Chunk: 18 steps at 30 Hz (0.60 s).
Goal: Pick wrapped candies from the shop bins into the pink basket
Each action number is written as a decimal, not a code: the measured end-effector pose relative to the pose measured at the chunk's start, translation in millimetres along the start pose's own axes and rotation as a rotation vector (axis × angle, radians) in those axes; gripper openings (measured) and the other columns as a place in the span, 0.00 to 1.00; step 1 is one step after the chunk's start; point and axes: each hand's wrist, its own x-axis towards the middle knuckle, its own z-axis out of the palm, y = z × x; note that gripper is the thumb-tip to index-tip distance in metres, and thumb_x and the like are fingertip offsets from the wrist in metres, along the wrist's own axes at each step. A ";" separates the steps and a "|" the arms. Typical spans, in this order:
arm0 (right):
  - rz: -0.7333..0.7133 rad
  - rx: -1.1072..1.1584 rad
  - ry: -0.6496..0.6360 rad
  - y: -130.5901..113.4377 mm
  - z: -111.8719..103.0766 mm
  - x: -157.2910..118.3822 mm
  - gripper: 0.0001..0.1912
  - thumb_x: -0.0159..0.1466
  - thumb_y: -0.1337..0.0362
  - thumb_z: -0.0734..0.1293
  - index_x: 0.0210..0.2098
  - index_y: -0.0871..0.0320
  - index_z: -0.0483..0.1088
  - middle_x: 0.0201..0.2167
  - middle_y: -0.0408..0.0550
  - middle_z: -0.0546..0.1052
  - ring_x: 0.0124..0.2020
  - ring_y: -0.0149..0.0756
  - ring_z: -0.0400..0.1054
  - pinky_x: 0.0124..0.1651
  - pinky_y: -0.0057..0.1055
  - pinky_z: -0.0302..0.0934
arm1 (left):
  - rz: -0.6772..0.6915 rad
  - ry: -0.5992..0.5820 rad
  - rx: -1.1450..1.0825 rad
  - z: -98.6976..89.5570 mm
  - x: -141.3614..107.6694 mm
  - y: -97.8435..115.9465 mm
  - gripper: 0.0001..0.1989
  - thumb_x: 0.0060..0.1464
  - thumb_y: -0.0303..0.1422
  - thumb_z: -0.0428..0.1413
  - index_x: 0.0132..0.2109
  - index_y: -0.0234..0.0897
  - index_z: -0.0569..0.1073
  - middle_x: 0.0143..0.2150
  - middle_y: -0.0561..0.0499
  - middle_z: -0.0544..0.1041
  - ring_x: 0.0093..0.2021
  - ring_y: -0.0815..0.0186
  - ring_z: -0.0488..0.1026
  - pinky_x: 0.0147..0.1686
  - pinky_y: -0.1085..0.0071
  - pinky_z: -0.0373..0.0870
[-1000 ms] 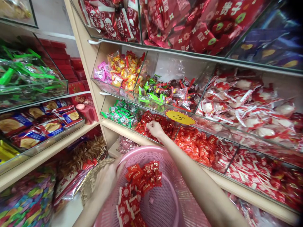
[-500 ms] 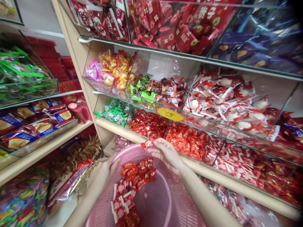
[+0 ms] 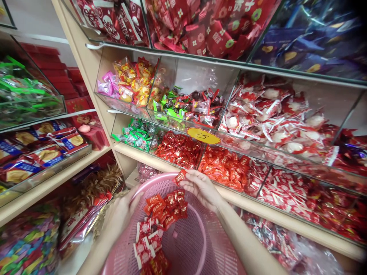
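Observation:
A pink plastic basket (image 3: 200,223) fills the lower middle of the view. My left hand (image 3: 124,208) grips its left rim, fingers partly hidden behind the edge. Over the far rim, my right hand (image 3: 197,188) pinches a red-wrapped candy (image 3: 180,177) between thumb and fingers. Inside the basket lie several red candies (image 3: 169,208) and, nearer to me, red-and-white packets (image 3: 145,242), piled toward the left side. Just beyond the right hand are bins of dark red candies (image 3: 179,151) and orange-red candies (image 3: 225,168).
A clear-fronted shelf bin (image 3: 172,122) with a yellow price tag (image 3: 203,135) overhangs the lower bins. The wooden shelf edge (image 3: 143,154) runs just beyond the basket. Packaged biscuits (image 3: 48,152) sit on the left shelf; colourful wrapped sweets (image 3: 25,244) lie low at left.
The view has shifted slightly. My right hand has turned the red candy a little at the basket's far rim and still holds it. My left hand keeps its grip.

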 end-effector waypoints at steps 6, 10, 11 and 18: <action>0.002 -0.019 0.029 0.0 -1.4 0.3 0.12 0.53 0.61 0.72 0.33 0.59 0.68 0.25 0.43 0.77 0.26 0.29 0.75 0.27 0.18 0.66 | -0.017 -0.011 0.024 -1.1 0.7 1.4 0.28 0.59 0.50 0.35 0.58 0.45 0.64 0.48 0.49 0.75 0.46 0.54 0.72 0.41 0.64 0.65; 0.001 0.001 0.011 0.8 -1.5 -0.3 0.13 0.53 0.61 0.72 0.33 0.58 0.66 0.29 0.44 0.78 0.34 0.33 0.76 0.35 0.22 0.69 | -0.005 0.003 0.009 -0.9 0.1 0.6 0.28 0.59 0.50 0.37 0.58 0.44 0.64 0.53 0.50 0.72 0.48 0.56 0.71 0.44 0.66 0.65; 0.001 0.005 0.003 0.9 -1.5 -0.5 0.13 0.53 0.61 0.72 0.34 0.58 0.66 0.30 0.44 0.78 0.35 0.34 0.75 0.37 0.23 0.69 | -0.004 0.005 0.006 -1.3 -0.1 0.7 0.27 0.59 0.50 0.37 0.58 0.44 0.64 0.53 0.51 0.71 0.48 0.57 0.71 0.44 0.66 0.65; 0.000 -0.039 -0.009 1.4 -0.6 -0.7 0.14 0.54 0.60 0.71 0.34 0.58 0.65 0.29 0.44 0.78 0.30 0.32 0.76 0.31 0.21 0.68 | 0.012 0.005 0.010 -3.9 -1.5 1.4 0.26 0.59 0.49 0.37 0.57 0.45 0.65 0.51 0.53 0.73 0.48 0.56 0.71 0.43 0.65 0.65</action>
